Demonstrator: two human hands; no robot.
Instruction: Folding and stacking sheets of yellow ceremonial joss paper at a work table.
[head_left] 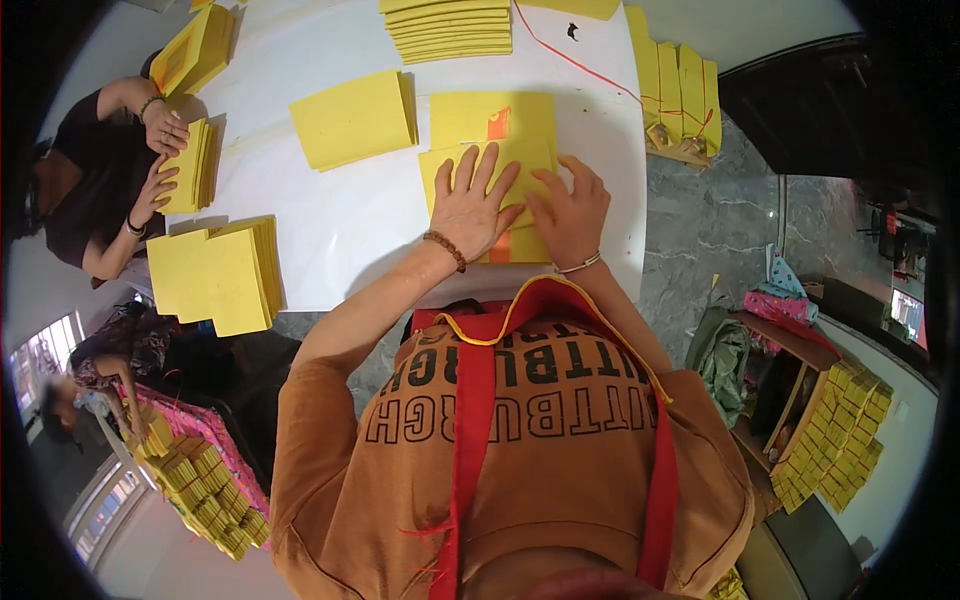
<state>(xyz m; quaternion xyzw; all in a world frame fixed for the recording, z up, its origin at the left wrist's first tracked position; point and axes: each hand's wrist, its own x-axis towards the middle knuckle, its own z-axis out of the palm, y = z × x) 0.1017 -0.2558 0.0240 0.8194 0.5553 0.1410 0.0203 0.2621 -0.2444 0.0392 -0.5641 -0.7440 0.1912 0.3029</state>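
I've got the left hand (pixel 468 217) flat on yellow paper (pixel 532 155), fingers (pixel 463 170) spread, right hand (pixel 578 215) at its edge, fingers curved, parted

yellow rectangular paper sheets (pixel 460 115), orange-red printed patch (pixel 499 122) | white flat tabletop (pixel 330 215) | thin red cord (pixel 575 62) | grey polished stone floor (pixel 685 225), pale veining | rust-brown fabric sweatshirt (pixel 400 500), dark block lettering (pixel 460 382) | red cloth apron (pixel 474 430), yellow piping (pixel 465 338) | brown round-beaded bracelet (pixel 446 250) | pale slim bangle (pixel 579 265) | draped pink cloth (pixel 215 435), patterned

Upside-down black capitals (pixel 548 420) cross the brown sweatshirt (pixel 565 480)
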